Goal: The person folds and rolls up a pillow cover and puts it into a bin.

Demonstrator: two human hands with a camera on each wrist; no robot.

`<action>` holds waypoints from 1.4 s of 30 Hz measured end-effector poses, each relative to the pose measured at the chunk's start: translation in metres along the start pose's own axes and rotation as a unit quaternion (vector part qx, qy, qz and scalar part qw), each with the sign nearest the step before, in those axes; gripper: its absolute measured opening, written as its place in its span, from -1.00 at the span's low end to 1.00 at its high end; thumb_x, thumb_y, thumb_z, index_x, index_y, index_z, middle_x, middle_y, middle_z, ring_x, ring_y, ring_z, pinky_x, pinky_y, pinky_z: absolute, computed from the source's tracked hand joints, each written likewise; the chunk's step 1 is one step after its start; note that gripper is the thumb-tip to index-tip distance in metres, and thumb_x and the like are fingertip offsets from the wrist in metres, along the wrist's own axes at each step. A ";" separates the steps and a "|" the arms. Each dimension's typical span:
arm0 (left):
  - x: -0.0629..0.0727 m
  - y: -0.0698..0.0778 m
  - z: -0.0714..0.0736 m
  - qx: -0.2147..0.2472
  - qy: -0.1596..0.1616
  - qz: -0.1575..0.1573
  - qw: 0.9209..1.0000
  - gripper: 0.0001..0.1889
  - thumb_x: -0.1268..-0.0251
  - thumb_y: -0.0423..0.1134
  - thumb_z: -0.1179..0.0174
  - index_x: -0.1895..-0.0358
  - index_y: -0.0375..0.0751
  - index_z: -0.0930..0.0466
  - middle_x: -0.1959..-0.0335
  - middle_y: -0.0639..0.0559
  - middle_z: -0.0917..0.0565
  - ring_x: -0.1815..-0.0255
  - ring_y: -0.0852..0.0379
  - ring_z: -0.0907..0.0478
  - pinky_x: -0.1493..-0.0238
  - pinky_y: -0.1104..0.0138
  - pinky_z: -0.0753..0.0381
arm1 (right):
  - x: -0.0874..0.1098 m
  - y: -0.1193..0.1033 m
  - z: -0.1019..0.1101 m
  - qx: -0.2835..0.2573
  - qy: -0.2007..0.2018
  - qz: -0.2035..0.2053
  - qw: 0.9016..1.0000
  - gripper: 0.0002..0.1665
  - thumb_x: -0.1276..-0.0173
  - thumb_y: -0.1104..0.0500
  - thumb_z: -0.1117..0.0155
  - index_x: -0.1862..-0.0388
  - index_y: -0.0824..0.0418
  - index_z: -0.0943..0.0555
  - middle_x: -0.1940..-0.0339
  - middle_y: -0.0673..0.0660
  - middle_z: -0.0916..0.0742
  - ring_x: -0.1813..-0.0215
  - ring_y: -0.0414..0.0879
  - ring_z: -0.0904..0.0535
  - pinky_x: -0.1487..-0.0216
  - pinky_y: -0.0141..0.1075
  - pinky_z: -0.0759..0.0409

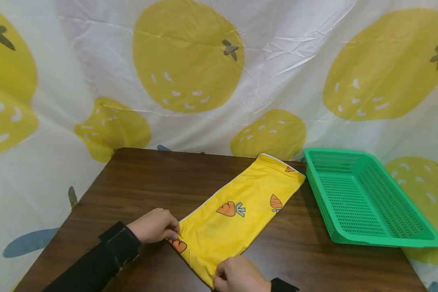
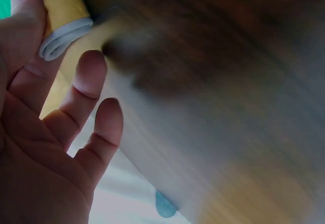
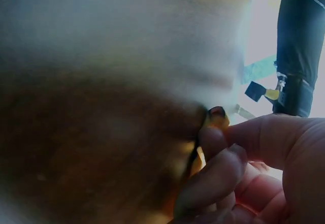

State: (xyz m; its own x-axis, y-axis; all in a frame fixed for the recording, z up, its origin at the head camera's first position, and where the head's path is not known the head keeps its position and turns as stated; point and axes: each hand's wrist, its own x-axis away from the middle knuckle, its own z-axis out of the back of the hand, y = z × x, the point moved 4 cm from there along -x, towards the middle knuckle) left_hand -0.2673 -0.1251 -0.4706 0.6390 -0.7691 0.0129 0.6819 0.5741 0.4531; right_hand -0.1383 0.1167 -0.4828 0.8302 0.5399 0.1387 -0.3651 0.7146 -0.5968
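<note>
A yellow cloth [image 1: 219, 219] printed with carrots lies folded in a long strip, slanting across the brown table, with a white edge along its far end and left side. At its near left corner my left hand [image 1: 156, 227] pinches the fabric. In the left wrist view the folded cloth edge [image 2: 66, 28] shows between thumb and index finger, while the other fingers of the left hand [image 2: 45, 127] stay extended. My right hand [image 1: 241, 275] pinches the near right corner. The right wrist view shows the right hand [image 3: 254, 168] with thumb and fingertips together on the fabric, most of which is hidden there.
A green plastic basket [image 1: 410, 242] with slotted walls stands right of the cloth, close to its far end. The dark wooden table [image 1: 149, 174] reaches back to a white curtain [image 1: 277, 61] with yellow fruit prints.
</note>
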 end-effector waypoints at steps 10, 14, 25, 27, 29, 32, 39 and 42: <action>-0.006 0.003 -0.001 -0.009 -0.007 0.028 1.000 -0.78 -0.29 -0.08 -0.52 0.49 0.10 -0.70 0.60 0.38 -0.56 0.56 0.41 -0.35 0.41 0.44 -0.41 | -0.001 0.003 -0.002 -0.011 -0.016 -0.017 1.000 -0.58 -0.38 0.15 -0.31 0.72 0.00 -0.53 0.78 -0.28 -0.27 0.69 -0.38 -0.13 0.58 -0.49 -0.09; -0.007 0.005 -0.003 -0.029 -0.005 0.043 0.999 -0.74 -0.21 -0.03 -0.57 0.52 0.11 -0.67 0.58 0.37 -0.54 0.52 0.36 -0.34 0.36 0.41 -0.40 | -0.002 0.004 -0.003 -0.005 -0.027 -0.014 1.000 -0.60 -0.36 0.16 -0.32 0.72 0.01 -0.56 0.78 -0.30 -0.30 0.69 -0.41 -0.16 0.58 -0.51 -0.13; -0.008 0.006 -0.005 -0.046 -0.002 0.056 0.997 -0.71 -0.18 -0.04 -0.58 0.55 0.10 -0.63 0.61 0.34 -0.47 0.53 0.31 -0.32 0.40 0.39 -0.36 | -0.001 0.002 0.004 -0.028 0.007 -0.022 0.999 -0.66 -0.44 0.07 -0.31 0.58 0.00 -0.58 0.66 -0.25 -0.43 0.60 -0.37 -0.28 0.51 -0.46 -0.28; -0.009 0.005 -0.006 -0.047 -0.004 0.060 0.997 -0.70 -0.19 -0.04 -0.58 0.55 0.11 -0.62 0.62 0.34 -0.46 0.53 0.31 -0.33 0.40 0.39 -0.35 | -0.001 -0.005 0.007 0.042 0.059 0.029 0.997 -0.83 -0.51 -0.03 -0.33 0.32 -0.07 -0.69 0.43 -0.23 -0.62 0.42 -0.34 -0.47 0.38 -0.45 -0.45; -0.010 0.004 -0.008 -0.048 -0.006 0.064 0.997 -0.70 -0.19 -0.04 -0.57 0.55 0.11 -0.62 0.62 0.34 -0.46 0.53 0.31 -0.33 0.40 0.39 -0.36 | -0.002 -0.013 0.007 0.156 0.104 0.101 0.977 -0.79 -0.53 -0.13 -0.33 0.00 -0.12 -0.74 0.11 -0.17 -0.74 0.17 -0.30 -0.60 0.17 -0.40 -0.60; -0.010 0.004 -0.008 -0.048 -0.004 0.064 0.997 -0.70 -0.19 -0.04 -0.57 0.54 0.10 -0.62 0.62 0.33 -0.46 0.53 0.30 -0.33 0.40 0.39 -0.36 | 0.000 -0.018 0.003 0.279 0.125 0.199 0.931 -0.59 -0.56 -0.19 -0.30 -0.24 -0.08 -0.73 -0.19 -0.09 -0.78 -0.11 -0.19 -0.67 -0.07 -0.34 -0.65; -0.009 0.005 -0.008 -0.035 -0.005 0.071 0.997 -0.69 -0.21 -0.03 -0.56 0.54 0.11 -0.60 0.62 0.32 -0.46 0.55 0.30 -0.33 0.41 0.39 -0.34 | 0.007 -0.012 -0.008 0.367 0.137 0.290 0.873 -0.74 -0.47 -0.18 -0.39 0.33 -0.10 -0.80 0.34 -0.23 -0.76 0.36 -0.34 -0.53 0.34 -0.59 -0.29; -0.008 0.005 -0.007 -0.032 -0.007 0.074 0.997 -0.69 -0.20 -0.03 -0.57 0.54 0.10 -0.60 0.61 0.31 -0.46 0.55 0.29 -0.33 0.42 0.39 -0.33 | 0.009 -0.014 -0.012 0.422 0.157 0.305 0.839 -0.70 -0.47 -0.21 -0.36 0.44 -0.16 -0.72 0.50 -0.24 -0.59 0.51 -0.34 -0.27 0.43 -0.56 -0.04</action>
State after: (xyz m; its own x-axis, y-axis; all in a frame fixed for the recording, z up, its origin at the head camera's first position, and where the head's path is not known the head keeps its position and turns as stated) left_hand -0.2664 -0.1144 -0.4752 0.7297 -0.6780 0.0888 0.6016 0.6983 0.3880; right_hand -0.1209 0.1069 -0.4826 0.4027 0.8704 -0.2831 -0.8208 0.4803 0.3092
